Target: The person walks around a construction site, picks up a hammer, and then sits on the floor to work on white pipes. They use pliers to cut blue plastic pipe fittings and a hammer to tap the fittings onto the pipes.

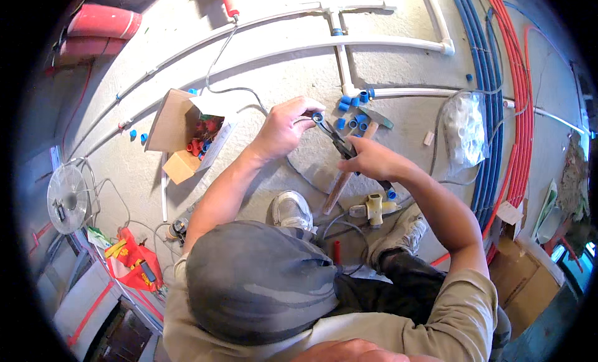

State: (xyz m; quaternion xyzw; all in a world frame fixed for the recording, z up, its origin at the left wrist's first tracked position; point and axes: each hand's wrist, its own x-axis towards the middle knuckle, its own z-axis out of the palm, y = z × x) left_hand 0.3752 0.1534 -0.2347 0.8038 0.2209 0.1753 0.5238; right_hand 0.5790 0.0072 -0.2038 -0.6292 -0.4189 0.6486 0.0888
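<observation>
My left hand [283, 128] is closed, pinching a small blue ring-like fitting [317, 118] at its fingertips. My right hand [364, 159] grips dark-handled pliers [339, 144], whose jaws reach up to that blue fitting. Just beyond lie several loose blue fittings [344, 103] and a hammer [330, 203], its wooden handle lying diagonally under the pliers and its steel head to the upper right. Below my right hand is a pale yellow tool or fitting [375, 208] with a cable near it.
An open cardboard box [163, 122] of red and blue fittings sits left. White pipes [398, 43], blue pipes [481, 57], red pipes [511, 63] and a plastic bag [464, 128] surround the work area. A fan [67, 206] and red bag [134, 265] are at lower left.
</observation>
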